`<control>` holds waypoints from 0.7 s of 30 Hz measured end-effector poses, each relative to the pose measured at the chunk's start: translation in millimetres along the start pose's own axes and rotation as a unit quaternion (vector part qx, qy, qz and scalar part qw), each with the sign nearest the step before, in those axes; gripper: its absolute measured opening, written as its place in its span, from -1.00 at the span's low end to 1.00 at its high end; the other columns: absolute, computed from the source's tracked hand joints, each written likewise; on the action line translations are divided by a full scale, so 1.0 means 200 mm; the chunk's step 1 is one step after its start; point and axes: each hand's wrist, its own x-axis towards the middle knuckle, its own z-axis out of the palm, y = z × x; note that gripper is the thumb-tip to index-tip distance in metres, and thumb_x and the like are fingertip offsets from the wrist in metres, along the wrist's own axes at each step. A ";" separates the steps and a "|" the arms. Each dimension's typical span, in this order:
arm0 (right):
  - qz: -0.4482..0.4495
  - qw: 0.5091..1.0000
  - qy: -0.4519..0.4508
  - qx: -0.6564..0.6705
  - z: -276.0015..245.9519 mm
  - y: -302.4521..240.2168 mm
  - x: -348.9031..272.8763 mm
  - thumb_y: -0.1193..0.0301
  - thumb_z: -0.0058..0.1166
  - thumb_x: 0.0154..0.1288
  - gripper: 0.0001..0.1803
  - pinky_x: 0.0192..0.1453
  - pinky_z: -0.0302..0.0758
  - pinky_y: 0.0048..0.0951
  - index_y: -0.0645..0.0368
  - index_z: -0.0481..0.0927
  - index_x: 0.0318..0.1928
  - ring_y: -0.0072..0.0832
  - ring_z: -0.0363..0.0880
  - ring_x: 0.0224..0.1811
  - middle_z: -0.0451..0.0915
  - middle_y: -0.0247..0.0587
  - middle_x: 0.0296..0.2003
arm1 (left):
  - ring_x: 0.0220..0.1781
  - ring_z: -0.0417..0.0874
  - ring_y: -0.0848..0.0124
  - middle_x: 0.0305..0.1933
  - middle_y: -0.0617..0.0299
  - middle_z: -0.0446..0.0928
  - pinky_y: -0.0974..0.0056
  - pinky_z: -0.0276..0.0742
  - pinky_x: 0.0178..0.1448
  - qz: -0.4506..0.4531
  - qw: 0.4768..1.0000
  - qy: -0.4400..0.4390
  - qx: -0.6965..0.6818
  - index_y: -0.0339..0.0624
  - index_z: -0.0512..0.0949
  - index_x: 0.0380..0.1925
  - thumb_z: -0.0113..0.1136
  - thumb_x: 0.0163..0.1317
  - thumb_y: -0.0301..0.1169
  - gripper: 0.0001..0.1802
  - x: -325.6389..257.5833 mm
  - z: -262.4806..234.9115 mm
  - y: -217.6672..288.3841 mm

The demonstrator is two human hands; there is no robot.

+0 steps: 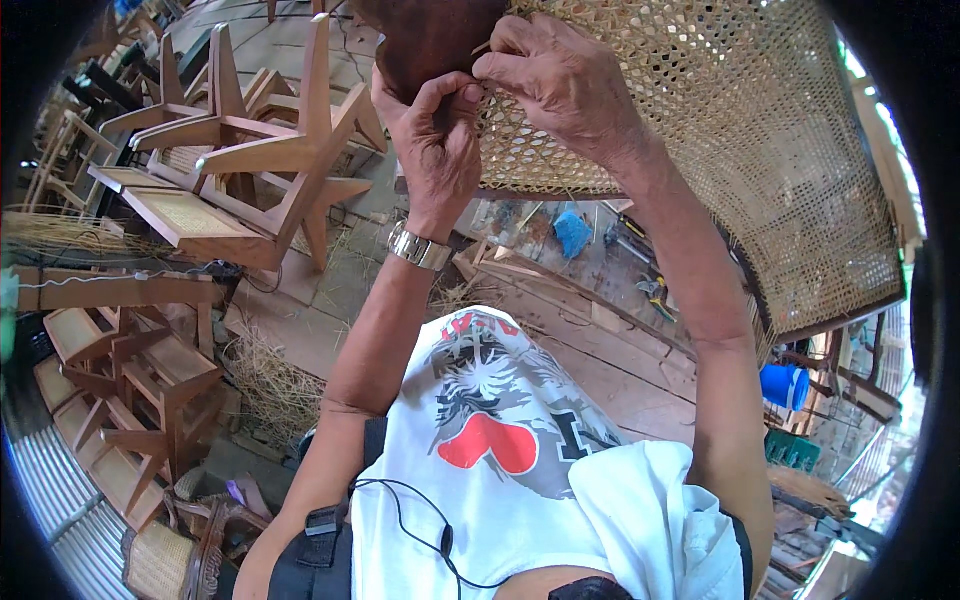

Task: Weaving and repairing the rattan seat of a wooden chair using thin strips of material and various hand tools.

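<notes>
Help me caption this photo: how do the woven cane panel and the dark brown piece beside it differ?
The woven cane panel is pale tan; the dark brown piece is much darker. The panel is an open mesh, while the piece looks solid. The panel fills far more of the view than the piece. Both reach the picture's upper edge, close to the left hand and right hand.

Between the forearms (385, 320), open air runs from the shirt (480, 400) to the near edge of the cane sheet (790, 180). That sheet bars the far right; a dark brown piece (440, 40) blocks the far middle. On the left, stacked chairs (265, 157) narrow the passage beside the left hand (440, 150).
</notes>
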 end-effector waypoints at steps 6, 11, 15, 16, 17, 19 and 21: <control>-0.069 0.996 0.058 -0.009 0.03 0.04 -0.02 0.47 0.38 0.05 -0.68 -0.06 0.63 -0.22 -0.05 0.73 -0.12 -0.31 0.64 -0.12 0.64 -0.49 -0.16 | 0.37 0.46 0.27 0.40 0.11 0.32 0.24 0.42 0.43 0.007 1.000 0.004 0.008 -0.14 0.76 -0.12 0.53 0.32 -0.42 -0.82 0.00 -0.01 0.00; -0.104 0.990 0.099 0.001 0.10 0.09 -0.05 0.52 0.41 -0.03 -0.58 -0.06 0.61 -0.22 -0.11 0.70 -0.10 -0.34 0.62 -0.13 0.63 -0.51 -0.16 | 0.14 0.60 0.44 0.12 0.29 0.51 0.36 0.56 0.21 -0.071 0.989 0.051 -0.122 -0.11 0.61 -0.06 0.63 0.19 -0.48 -0.61 -0.01 -0.01 -0.02; -0.117 0.988 0.105 -0.007 0.14 0.12 -0.07 0.55 0.42 -0.09 -0.51 -0.04 0.57 -0.21 -0.12 0.67 -0.07 -0.34 0.58 -0.13 0.60 -0.51 -0.15 | 0.13 0.51 0.46 0.11 0.33 0.39 0.39 0.49 0.24 -0.137 0.970 0.059 -0.192 -0.12 0.43 -0.14 0.76 0.02 -0.43 -0.40 0.01 -0.02 -0.05; -0.115 0.988 0.103 -0.005 0.14 0.13 -0.08 0.55 0.42 -0.09 -0.51 -0.04 0.56 -0.20 -0.12 0.67 -0.07 -0.34 0.57 -0.12 0.59 -0.51 -0.15 | 0.10 0.51 0.48 0.07 0.34 0.40 0.41 0.49 0.22 -0.141 0.970 0.064 -0.187 -0.11 0.39 -0.16 0.77 0.00 -0.42 -0.37 0.02 -0.02 -0.05; -0.113 0.988 0.101 -0.002 0.14 0.13 -0.08 0.56 0.41 -0.10 -0.50 -0.03 0.54 -0.20 -0.12 0.66 -0.07 -0.33 0.56 -0.12 0.58 -0.51 -0.15 | 0.07 0.50 0.51 0.02 0.36 0.40 0.44 0.48 0.19 -0.141 0.970 0.070 -0.183 -0.11 0.36 -0.19 0.79 -0.02 -0.40 -0.34 0.02 -0.03 -0.05; -0.110 0.990 0.093 -0.006 0.14 0.12 -0.08 0.56 0.39 -0.12 -0.49 -0.03 0.53 -0.19 -0.13 0.66 -0.07 -0.33 0.55 -0.12 0.58 -0.51 -0.14 | 0.04 0.49 0.52 -0.02 0.35 0.40 0.46 0.52 0.16 -0.143 0.973 0.073 -0.164 -0.11 0.31 -0.18 0.80 -0.03 -0.38 -0.29 0.03 -0.02 -0.05; -0.105 0.991 0.079 -0.017 0.14 0.12 -0.09 0.57 0.38 -0.14 -0.47 -0.02 0.52 -0.19 -0.13 0.66 -0.07 -0.33 0.54 -0.12 0.58 -0.51 -0.13 | 0.03 0.51 0.51 -0.04 0.32 0.42 0.46 0.57 0.13 -0.153 0.973 0.075 -0.155 -0.13 0.28 -0.15 0.81 -0.03 -0.36 -0.25 0.04 -0.02 -0.03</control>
